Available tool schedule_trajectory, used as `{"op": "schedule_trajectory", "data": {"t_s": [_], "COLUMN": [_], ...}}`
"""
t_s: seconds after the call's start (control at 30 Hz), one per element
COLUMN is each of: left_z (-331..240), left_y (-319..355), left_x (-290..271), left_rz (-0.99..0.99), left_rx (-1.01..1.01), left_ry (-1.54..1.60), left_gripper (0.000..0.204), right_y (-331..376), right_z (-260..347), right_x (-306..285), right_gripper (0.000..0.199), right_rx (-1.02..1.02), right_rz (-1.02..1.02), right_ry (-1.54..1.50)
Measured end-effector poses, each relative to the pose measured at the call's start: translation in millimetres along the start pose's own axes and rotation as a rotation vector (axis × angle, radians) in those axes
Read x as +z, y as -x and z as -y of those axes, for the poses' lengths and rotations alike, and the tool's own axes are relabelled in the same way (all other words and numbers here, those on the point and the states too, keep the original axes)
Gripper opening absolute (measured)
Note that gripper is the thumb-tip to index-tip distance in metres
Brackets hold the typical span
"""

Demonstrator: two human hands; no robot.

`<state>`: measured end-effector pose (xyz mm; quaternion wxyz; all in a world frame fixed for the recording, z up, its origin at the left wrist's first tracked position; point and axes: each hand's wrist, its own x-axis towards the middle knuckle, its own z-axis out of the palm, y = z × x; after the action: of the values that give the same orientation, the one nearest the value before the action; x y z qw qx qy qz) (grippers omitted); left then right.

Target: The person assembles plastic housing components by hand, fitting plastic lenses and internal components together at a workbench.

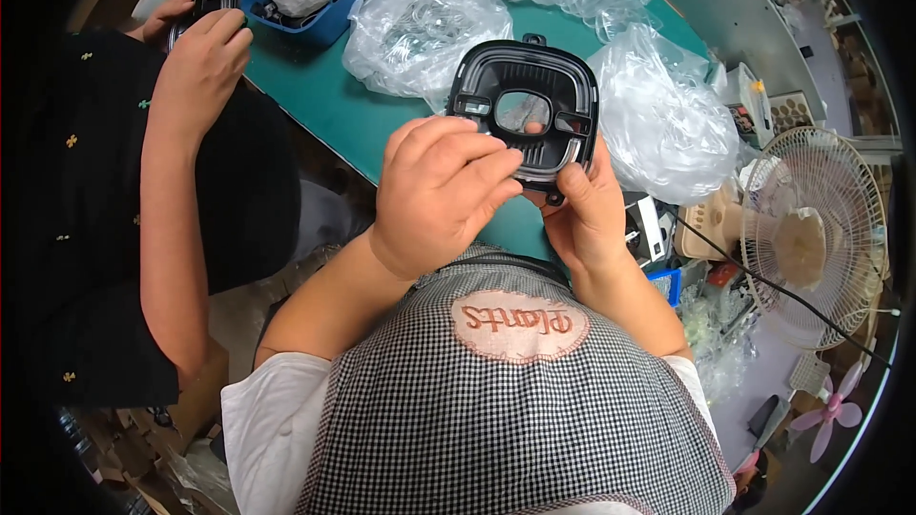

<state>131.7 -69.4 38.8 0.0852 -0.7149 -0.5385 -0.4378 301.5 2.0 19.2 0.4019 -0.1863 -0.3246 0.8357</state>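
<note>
A black plastic housing (pixel 523 76), squarish with rounded corners, is held up in front of my chest. It has an oval opening in the middle and small tabs on its outer edge. My right hand (pixel 590 215) grips its lower right corner, thumb in front and fingers behind. A pale, clear-looking strip (pixel 573 151) shows along the inner rim near that thumb. Across the lower left of the housing lies my left hand (pixel 444 193), its fingers bent and thumb and fingertips drawn together at the lower inner rim. Whatever is between them is hidden.
Bags of clear plastic parts (pixel 420 33) and another clear bag (pixel 668 119) lie on the green table (pixel 320 100). A blue bin (pixel 329 29) stands at the far left. Beside me a co-worker's hand (pixel 205 67) holds a black part. At right stands a fan (pixel 811 234).
</note>
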Motion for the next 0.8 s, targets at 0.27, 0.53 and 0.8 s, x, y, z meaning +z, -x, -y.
{"op": "schedule_trajectory", "data": {"t_s": [0.27,0.53,0.8], "left_z": [-1,-4,-9], "left_y": [-11,-14,-11], "left_x": [-5,-9,-7], "left_rz": [0.125,0.162,0.189], "left_rx": [-0.047,-0.15,-0.089], "left_ry": [0.166,0.22,0.135], "left_gripper": [0.017,0.016,0.018], "right_y": [9,10,12], "right_z": [5,8,8], "right_x": [0,-4,-13], "right_gripper": [0.072,0.066,0.062], "right_rx": [0.006,0.068,0.12], "right_rz": [0.056,0.047,0.056], "right_ry": [0.028,-0.012,-0.038]}}
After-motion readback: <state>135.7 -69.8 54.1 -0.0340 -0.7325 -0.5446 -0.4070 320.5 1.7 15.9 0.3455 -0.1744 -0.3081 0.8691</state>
